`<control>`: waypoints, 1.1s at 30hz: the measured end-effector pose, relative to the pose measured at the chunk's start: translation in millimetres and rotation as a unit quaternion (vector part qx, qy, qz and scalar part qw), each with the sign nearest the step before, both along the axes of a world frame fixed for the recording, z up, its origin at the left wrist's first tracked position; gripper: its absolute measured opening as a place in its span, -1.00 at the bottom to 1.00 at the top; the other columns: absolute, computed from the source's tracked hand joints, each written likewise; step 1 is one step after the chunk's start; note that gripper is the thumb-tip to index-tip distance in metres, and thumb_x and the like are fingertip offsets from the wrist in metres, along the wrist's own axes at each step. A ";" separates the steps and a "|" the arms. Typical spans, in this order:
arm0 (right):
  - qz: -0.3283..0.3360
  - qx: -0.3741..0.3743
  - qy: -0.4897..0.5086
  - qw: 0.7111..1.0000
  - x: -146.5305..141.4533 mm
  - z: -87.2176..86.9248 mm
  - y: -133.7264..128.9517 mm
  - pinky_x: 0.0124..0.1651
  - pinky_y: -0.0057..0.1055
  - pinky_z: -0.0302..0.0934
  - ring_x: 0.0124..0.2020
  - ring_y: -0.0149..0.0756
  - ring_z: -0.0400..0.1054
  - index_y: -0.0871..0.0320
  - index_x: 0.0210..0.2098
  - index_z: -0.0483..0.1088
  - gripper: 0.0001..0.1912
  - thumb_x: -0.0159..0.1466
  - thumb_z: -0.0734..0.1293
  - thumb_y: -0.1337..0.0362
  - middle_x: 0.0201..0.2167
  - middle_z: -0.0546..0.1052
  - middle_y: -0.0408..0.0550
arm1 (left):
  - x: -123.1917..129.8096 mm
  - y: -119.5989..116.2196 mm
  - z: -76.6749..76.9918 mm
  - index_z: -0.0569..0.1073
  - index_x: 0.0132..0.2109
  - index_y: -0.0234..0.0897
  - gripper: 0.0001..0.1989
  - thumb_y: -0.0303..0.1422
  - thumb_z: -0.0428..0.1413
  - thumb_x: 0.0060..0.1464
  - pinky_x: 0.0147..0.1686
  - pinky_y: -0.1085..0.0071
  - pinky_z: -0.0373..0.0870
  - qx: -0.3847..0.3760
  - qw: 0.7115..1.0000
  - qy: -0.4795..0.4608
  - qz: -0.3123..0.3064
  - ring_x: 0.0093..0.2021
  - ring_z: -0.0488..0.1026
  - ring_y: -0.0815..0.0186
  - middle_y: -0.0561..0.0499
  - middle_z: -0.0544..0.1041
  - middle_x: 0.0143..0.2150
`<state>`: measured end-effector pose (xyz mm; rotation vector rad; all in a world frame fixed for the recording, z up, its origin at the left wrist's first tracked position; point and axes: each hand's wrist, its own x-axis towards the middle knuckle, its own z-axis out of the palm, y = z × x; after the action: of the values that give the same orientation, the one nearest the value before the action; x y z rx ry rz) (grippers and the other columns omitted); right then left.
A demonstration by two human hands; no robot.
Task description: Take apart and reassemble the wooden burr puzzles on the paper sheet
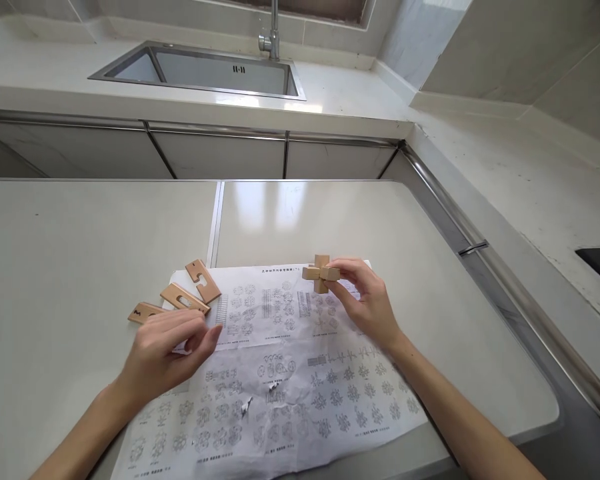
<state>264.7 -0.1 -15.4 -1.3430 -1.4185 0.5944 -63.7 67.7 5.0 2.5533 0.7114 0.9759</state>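
Note:
My right hand pinches a small cross-shaped wooden burr puzzle between thumb and fingertips, above the far right part of a printed sheet. My left hand hovers low at the sheet's left side, fingers loosely curled and thumb apart, with nothing seen in it. Just beyond its knuckles lie three flat wooden pieces with cut-outs: one at the back, one in the middle and one at the left. The hand partly covers the left one; whether it touches any cannot be told.
The creased instruction sheet, covered with small puzzle drawings, lies under both hands, with torn spots near its middle. It rests on a pale folding table with a metal seam. Behind are a counter, sink and tap.

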 end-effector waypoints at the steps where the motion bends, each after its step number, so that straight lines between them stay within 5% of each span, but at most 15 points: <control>1: 0.011 -0.006 0.022 1.000 -1.8 -0.3 -0.8 0.13 -0.08 0.46 0.02 -0.13 0.48 -0.05 0.01 0.48 -0.85 0.44 0.38 0.20 -0.02 0.54 -0.02 | 6.5 -1.8 1.6 0.25 -0.48 -0.23 -0.63 -0.49 0.16 0.28 -0.54 0.46 0.15 -0.025 1.000 -0.002 0.000 -0.58 0.18 0.44 0.18 0.21 -0.59; 6: 0.085 -0.014 0.100 0.991 -10.7 -0.9 -5.6 0.18 -0.07 0.46 0.08 -0.15 0.46 -0.04 0.02 0.47 -0.84 0.45 0.37 0.19 0.01 0.52 -0.02 | 46.6 -10.3 4.1 0.42 -0.19 -0.22 -0.86 -0.29 0.12 0.36 -0.36 0.45 0.43 -0.221 0.975 0.027 0.007 -0.38 0.45 0.38 0.07 0.52 -0.33; 10: 0.110 -0.020 0.104 0.988 -15.9 0.6 -9.7 0.15 -0.09 0.48 0.09 -0.14 0.48 -0.02 0.01 0.47 -0.84 0.46 0.37 0.17 0.01 0.53 0.01 | 72.8 -8.1 0.8 0.38 0.10 -0.20 -0.68 -0.11 0.12 0.36 -0.18 0.32 0.57 -0.369 0.929 -0.002 0.000 -0.14 0.58 0.24 -0.10 0.58 -0.02; 15: 0.122 -0.015 0.095 0.988 -19.0 -0.2 -11.8 0.18 -0.03 0.45 0.12 -0.10 0.50 -0.02 0.00 0.48 -0.84 0.44 0.39 0.19 0.06 0.59 0.01 | 88.0 4.3 1.2 0.39 0.31 -0.13 -0.49 0.02 -0.01 0.40 0.17 0.15 0.50 -0.490 0.865 -0.012 -0.101 0.25 0.46 0.04 -0.15 0.48 0.30; 20: 0.114 0.010 0.039 0.993 -18.6 1.4 -10.9 0.18 0.05 0.42 0.14 -0.05 0.48 -0.07 -0.02 0.50 -0.84 0.41 0.43 0.19 0.13 0.55 0.01 | 93.0 10.4 2.4 0.53 0.20 -0.19 -0.47 0.08 0.04 0.35 0.22 0.06 0.44 -0.554 0.814 -0.042 -0.168 0.22 0.48 -0.04 -0.15 0.57 0.17; 25: 0.057 0.053 -0.065 0.995 -18.6 2.5 -10.3 0.09 0.00 0.44 0.07 -0.03 0.47 -0.07 -0.02 0.49 -0.80 0.37 0.45 0.18 0.02 0.50 0.05 | 95.2 8.7 -5.6 0.48 0.13 -0.21 -0.52 -0.01 0.25 0.23 0.02 0.18 0.53 -0.594 0.788 -0.109 -0.120 -0.02 0.61 0.10 -0.11 0.63 -0.02; 33: 0.089 -0.019 -0.062 0.994 -20.9 -5.2 -12.6 -0.25 -0.28 0.38 -0.35 -0.25 0.43 -0.01 -0.03 0.44 -0.86 0.43 0.39 0.19 -0.28 0.57 -0.09 | 94.7 2.2 -11.4 0.40 0.17 -0.19 -0.47 -0.21 0.38 0.13 -0.14 0.28 0.52 -0.560 0.818 -0.112 -0.076 -0.10 0.60 0.19 -0.07 0.63 -0.07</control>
<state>243.8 -12.6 -20.7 -1.3116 -1.6476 0.6657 31.0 69.9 -6.4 1.3953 0.6931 0.5101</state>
